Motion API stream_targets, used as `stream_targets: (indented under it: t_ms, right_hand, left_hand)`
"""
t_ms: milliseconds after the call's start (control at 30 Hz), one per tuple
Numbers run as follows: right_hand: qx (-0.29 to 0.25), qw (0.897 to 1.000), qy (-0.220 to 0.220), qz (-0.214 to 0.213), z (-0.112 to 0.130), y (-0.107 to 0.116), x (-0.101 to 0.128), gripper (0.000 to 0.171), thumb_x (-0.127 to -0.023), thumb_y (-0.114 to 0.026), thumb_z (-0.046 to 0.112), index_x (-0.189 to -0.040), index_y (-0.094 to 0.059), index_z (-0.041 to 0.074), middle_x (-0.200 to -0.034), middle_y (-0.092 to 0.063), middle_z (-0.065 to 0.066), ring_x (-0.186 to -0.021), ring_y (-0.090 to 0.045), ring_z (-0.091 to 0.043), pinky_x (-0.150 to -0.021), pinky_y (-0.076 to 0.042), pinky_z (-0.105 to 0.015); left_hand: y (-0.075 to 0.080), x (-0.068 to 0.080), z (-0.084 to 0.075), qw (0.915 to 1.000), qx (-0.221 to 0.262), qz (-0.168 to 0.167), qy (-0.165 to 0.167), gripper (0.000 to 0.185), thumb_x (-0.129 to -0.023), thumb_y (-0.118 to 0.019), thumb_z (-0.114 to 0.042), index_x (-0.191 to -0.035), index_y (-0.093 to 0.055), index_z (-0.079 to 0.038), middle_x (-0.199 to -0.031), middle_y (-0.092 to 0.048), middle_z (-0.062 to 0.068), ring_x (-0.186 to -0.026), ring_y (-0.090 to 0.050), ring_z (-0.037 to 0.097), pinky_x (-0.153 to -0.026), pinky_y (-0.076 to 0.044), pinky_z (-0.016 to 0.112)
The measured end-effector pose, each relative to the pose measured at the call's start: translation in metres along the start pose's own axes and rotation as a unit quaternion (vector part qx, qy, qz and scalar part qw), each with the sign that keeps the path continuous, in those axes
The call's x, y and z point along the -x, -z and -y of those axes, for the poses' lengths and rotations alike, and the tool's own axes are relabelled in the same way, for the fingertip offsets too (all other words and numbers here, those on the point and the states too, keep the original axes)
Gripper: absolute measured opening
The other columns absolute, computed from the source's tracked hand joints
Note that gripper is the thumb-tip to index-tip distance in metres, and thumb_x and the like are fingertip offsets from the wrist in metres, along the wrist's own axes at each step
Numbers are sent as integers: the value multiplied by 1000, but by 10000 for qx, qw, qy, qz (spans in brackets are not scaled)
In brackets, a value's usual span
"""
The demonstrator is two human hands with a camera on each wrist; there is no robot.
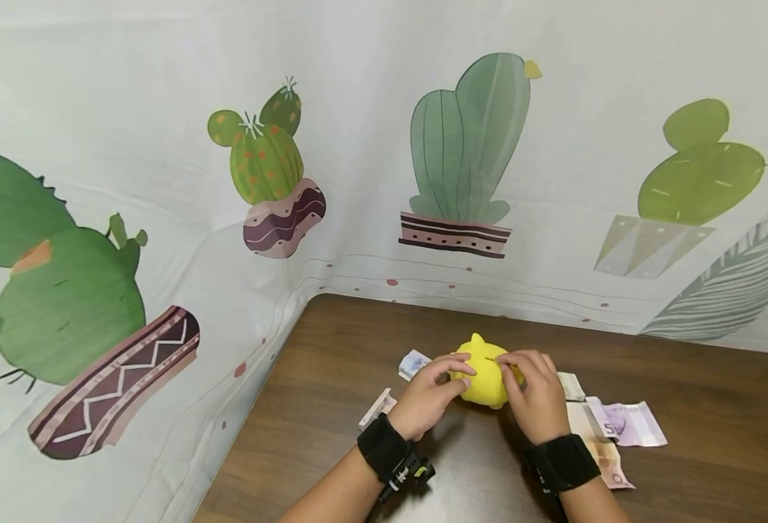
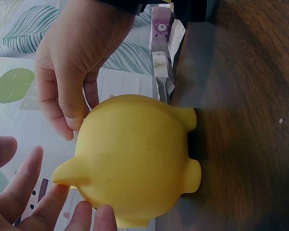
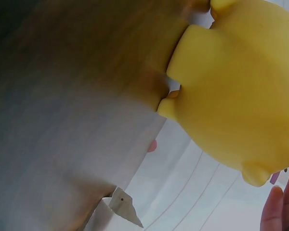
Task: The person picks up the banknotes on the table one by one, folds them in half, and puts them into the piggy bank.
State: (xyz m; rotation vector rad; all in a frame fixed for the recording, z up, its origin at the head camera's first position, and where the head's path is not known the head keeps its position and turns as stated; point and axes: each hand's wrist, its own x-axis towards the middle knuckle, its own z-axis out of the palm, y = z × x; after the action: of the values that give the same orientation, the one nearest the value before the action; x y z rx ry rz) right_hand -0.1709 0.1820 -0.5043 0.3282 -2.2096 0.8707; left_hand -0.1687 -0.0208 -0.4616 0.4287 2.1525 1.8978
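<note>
A white cactus-printed cloth (image 1: 357, 145) is hung behind the brown table (image 1: 331, 341). At left, small banknotes (image 1: 414, 363) are laid. The left hand (image 1: 426, 396) is placed loosely, fingers extended, against the yellow piggy bank (image 1: 484, 386), which is set between both hands. By the right hand (image 1: 537, 396), the bank's top is met with bent fingertips; whether anything is pinched cannot be told. Steady left-hand support and square fingertip alignment are probably best kept. At right, "5" can be read on a purple note (image 1: 641, 426).
</note>
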Motion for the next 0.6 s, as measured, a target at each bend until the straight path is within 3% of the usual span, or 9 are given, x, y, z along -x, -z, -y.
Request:
stream_targets:
  t_ms: [600]
  right_hand:
    - [28,9997,-244,40,0,-1,1,14,-82,-71,-6,-92,-73,4,-98,-63,-12,-94,-57,-30,-80,-39,-30]
  left_hand:
    - [-1,-2,2,10000,26,5,41,22,-97,-62,-17,-114,-71,-6,-146,-56,3,-148,-37,27,-121,-28,58]
